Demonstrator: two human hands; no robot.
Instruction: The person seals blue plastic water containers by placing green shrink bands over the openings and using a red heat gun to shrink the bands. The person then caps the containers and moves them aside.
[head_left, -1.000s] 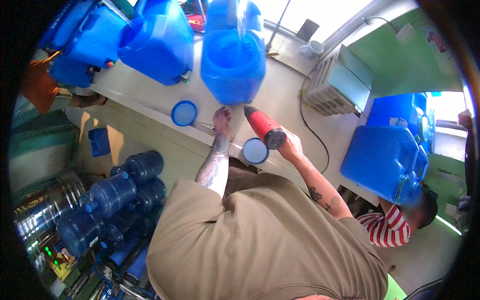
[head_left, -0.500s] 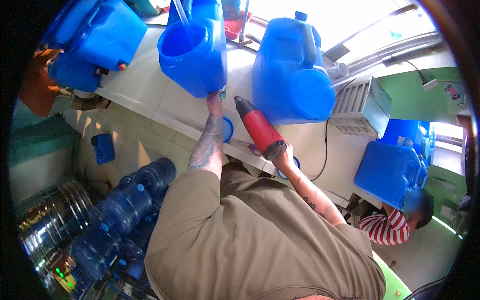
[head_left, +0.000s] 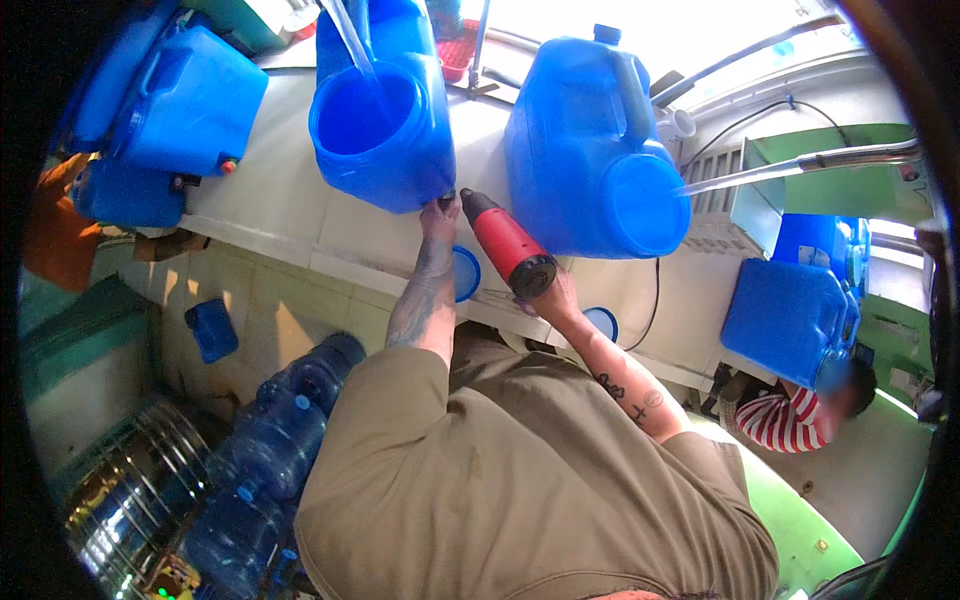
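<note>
My right hand [head_left: 553,293] grips a red heat gun [head_left: 503,240] with a black nozzle and black rear end. Its nozzle points at the lower corner of a blue water jug [head_left: 385,180], close to my left hand [head_left: 440,214]. The fingers of that hand are closed around a small dark fitting [head_left: 447,198] at this corner, mostly hidden. Water runs into the wide round mouth of the jug. To the right, a second blue jug [head_left: 570,160] with a handle takes a stream of water into its large round opening. Two blue lids [head_left: 466,273] [head_left: 600,325] lie near my forearms.
More blue jugs [head_left: 195,105] stand at the far left, others [head_left: 785,315] at the right. A person in a striped sleeve [head_left: 780,422] is beside those. Large clear-blue bottles [head_left: 270,435] are on the floor. A metal pipe [head_left: 860,155] and a grey vented box [head_left: 735,200] border the counter [head_left: 290,200].
The view has shifted slightly. The heat gun's nozzle has come closer to my left hand and the jug's corner. The water stream into the right jug shows more fully now.
</note>
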